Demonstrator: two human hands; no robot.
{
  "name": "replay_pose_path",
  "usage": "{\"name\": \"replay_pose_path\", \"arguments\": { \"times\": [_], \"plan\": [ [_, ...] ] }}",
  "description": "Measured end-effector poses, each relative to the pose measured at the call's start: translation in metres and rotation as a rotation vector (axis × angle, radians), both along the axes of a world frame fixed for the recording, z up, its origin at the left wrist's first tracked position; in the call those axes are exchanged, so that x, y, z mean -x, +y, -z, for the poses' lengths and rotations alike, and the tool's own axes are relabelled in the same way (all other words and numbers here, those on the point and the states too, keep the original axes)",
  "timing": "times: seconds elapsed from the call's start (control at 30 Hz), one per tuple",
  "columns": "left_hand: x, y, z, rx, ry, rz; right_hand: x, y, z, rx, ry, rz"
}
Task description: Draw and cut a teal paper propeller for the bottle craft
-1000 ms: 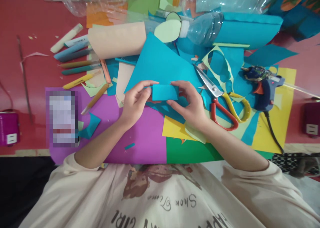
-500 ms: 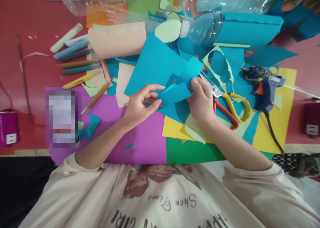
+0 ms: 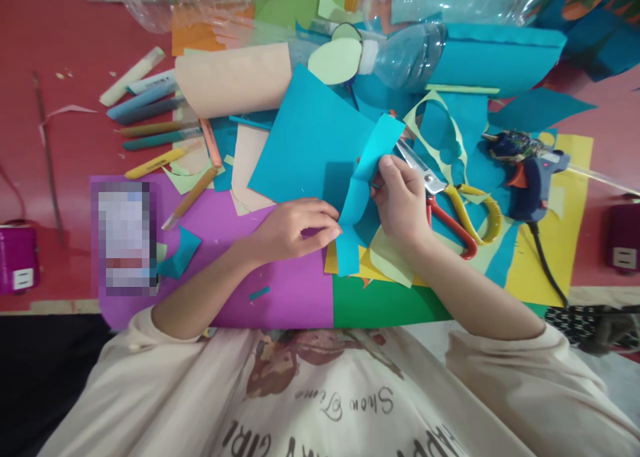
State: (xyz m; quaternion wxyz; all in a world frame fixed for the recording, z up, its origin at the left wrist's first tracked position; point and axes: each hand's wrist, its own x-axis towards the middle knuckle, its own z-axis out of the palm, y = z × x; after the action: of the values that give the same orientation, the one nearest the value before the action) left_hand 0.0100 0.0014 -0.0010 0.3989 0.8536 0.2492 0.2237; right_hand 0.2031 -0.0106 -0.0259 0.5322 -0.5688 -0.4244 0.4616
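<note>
A folded blue paper strip (image 3: 363, 170) runs slantwise in front of me, creased in several places, its lower end bent down over yellow paper. My right hand (image 3: 403, 197) pinches its upper part between thumb and fingers. At a lower crease, the thumb and fingertips of my left hand (image 3: 295, 229) close on the strip's left edge. Behind the strip lies a large blue paper sheet (image 3: 310, 130). Scissors (image 3: 440, 187) with one red and one yellow handle lie open just right of my right hand, their blades partly hidden by it.
A blue glue gun (image 3: 533, 177) rests on yellow paper at the right. Markers (image 3: 150, 103) lie at the left, near a blurred phone (image 3: 127, 237) on purple paper (image 3: 285, 290). Farther back are a paper-wrapped plastic bottle (image 3: 415, 57) and a beige paper roll (image 3: 235, 80).
The blue strip has opened out from its folded bundle, and its lower end now hangs toward me. My left hand has moved down and slightly right; my right hand stays nearly in place.
</note>
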Motion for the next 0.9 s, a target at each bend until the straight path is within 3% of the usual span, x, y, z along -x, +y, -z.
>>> {"name": "replay_pose_path", "arguments": {
  "times": [0.33, 0.57, 0.73, 0.9],
  "plan": [
    [-0.002, -0.001, 0.000, 0.007, -0.075, -0.033, -0.002, -0.002, -0.005, -0.019, -0.117, -0.057],
    [0.000, -0.003, -0.006, 0.237, -0.137, -0.253, 0.003, -0.007, -0.016, -0.057, -0.210, -0.119],
    [0.000, 0.001, 0.000, 0.423, -0.176, -0.372, 0.002, -0.006, -0.014, -0.062, -0.195, -0.150],
    [-0.004, 0.001, 0.014, 0.470, -0.217, -0.281, 0.005, -0.008, -0.018, -0.020, -0.189, -0.273]
  ]
}}
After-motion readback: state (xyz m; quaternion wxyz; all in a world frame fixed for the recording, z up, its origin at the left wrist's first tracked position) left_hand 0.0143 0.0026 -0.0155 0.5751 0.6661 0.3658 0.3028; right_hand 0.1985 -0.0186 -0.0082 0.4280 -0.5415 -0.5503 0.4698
